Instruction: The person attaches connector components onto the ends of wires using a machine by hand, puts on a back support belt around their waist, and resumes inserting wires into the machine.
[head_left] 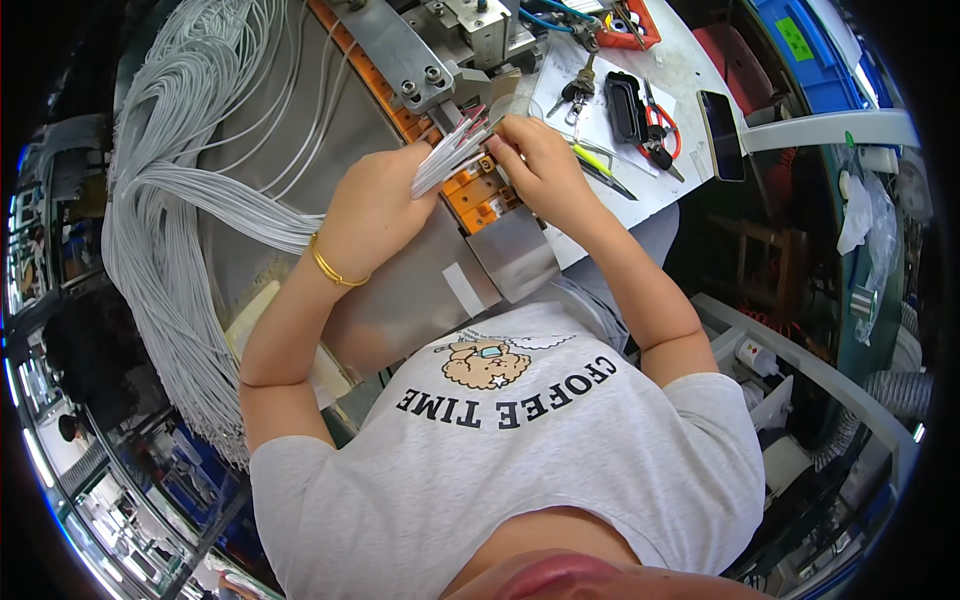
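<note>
I observe the bundle of thin grey-white wires [447, 163] enclosed in the bare left hand [385, 200], above the row of orange blocks [478, 193] along the flat grey metal plate's [410, 295] right edge. The bare right hand [545, 165] has its fingers drawn in at the wire ends; I cannot tell whether they pinch any. I record a large grey-white wire hank [155, 235] along the plate's left edge and, near the white worktop's [690, 60] right edge, a black phone [722, 136].
</note>
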